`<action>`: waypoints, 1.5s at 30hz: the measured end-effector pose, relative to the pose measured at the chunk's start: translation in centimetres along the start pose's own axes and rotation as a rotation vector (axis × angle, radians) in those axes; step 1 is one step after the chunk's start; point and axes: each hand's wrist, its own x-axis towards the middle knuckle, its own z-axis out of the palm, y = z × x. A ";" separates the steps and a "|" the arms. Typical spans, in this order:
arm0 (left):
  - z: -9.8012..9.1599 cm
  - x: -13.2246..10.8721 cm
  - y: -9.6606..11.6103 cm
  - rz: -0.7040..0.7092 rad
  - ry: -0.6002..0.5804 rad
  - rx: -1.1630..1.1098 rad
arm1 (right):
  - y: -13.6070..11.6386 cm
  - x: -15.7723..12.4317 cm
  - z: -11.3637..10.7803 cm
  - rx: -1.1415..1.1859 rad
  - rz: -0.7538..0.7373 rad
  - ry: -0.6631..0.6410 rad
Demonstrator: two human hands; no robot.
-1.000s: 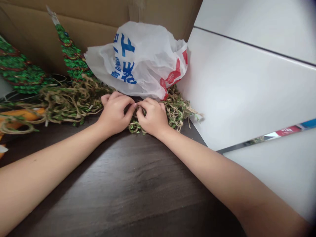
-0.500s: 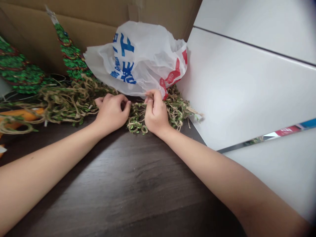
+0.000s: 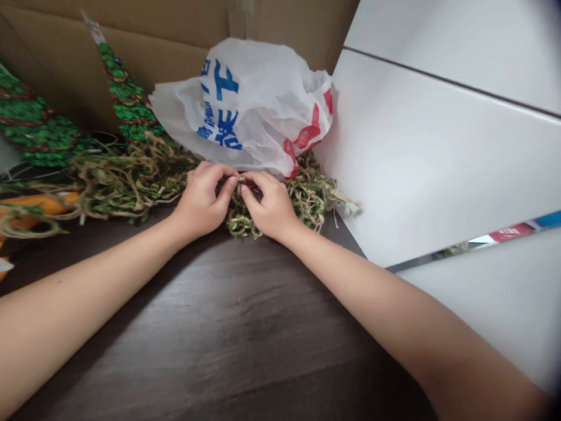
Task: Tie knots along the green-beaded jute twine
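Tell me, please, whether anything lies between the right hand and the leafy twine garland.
Nothing visible does: the right hand touches the leafy twine garland directly, its fingers among the strands, just below the white plastic bag.

Dark wood-grain tabletop [image 3: 219, 327], grain running across foreground. Jute twine garland [image 3: 131, 181] with small green leaves lies tangled along back, left to right. White plastic bag [image 3: 245, 111] with blue and red print sits on it. Orange strip [image 3: 39, 204] far left, under twine.
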 end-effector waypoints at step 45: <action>-0.7 0.5 0.2 -0.297 0.087 -0.256 | 0.2 0.1 -0.3 0.133 0.141 0.179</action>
